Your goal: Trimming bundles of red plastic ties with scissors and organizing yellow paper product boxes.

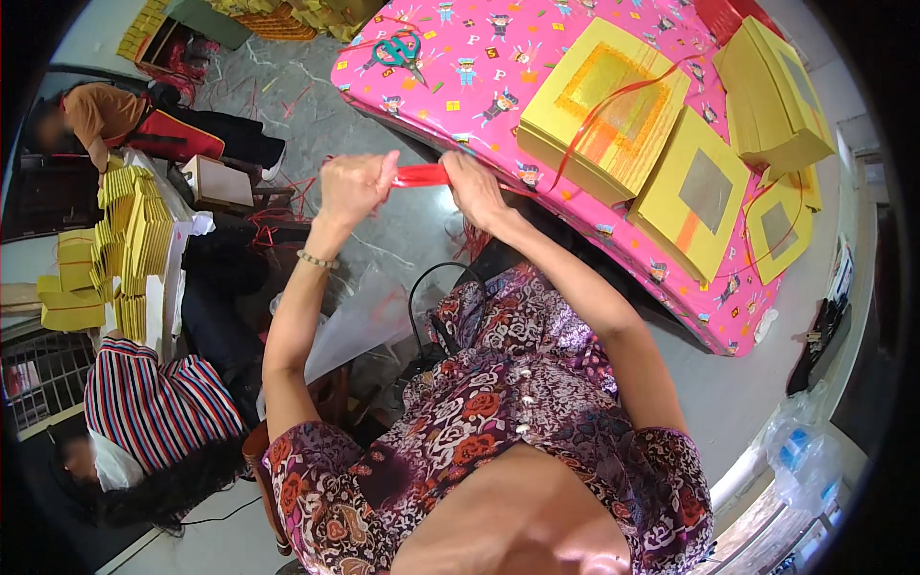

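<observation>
A short flat stretch of shiny red ribbon (420,175) runs taut between my two hands, in front of the table's near edge. My left hand (356,189) is closed in a fist on one end of it. The other end is pinched by my right hand (473,189), close beside the pink tablecloth. To the right of my hands, a thick stack of yellow paper sheets (604,105) with an orange-framed square lies on the table, a thin red strand across it. Teal-handled scissors (398,54) lie near the table's far left corner.
The pink patterned tablecloth (517,81) also carries more yellow stacks (692,196) at the right. Two other people sit at the left by a table of folded yellow paper (134,249). Red strands litter the grey floor (287,77). A clear plastic bag (805,450) hangs at lower right.
</observation>
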Demonstrator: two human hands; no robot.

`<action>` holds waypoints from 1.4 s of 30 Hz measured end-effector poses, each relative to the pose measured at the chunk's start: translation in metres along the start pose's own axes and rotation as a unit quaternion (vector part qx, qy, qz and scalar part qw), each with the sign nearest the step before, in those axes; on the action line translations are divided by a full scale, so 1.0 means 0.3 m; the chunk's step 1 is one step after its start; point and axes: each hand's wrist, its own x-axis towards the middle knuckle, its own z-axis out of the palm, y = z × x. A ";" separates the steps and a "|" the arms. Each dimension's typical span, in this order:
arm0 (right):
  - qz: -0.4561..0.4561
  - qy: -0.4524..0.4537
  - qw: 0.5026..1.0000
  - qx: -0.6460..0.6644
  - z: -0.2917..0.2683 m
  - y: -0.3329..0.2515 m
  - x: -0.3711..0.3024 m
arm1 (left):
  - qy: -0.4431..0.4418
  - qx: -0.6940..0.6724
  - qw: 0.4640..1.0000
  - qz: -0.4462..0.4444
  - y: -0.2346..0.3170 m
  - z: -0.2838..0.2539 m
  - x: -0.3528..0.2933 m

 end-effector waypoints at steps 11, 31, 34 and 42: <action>-0.011 -0.094 0.982 0.165 0.034 -0.108 -0.075 | 0.109 0.039 0.992 0.044 -0.021 -0.292 0.118; 0.065 -0.105 0.983 0.137 -0.032 -0.075 -0.042 | -0.157 0.138 0.978 -0.003 -0.088 0.141 -0.013; 0.033 -0.080 0.988 0.128 -0.040 -0.086 -0.015 | -0.170 0.152 0.974 0.006 -0.103 0.206 0.001; 0.071 -0.109 0.984 0.119 -0.061 -0.021 -0.072 | -0.223 0.186 0.954 -0.067 -0.166 0.245 -0.098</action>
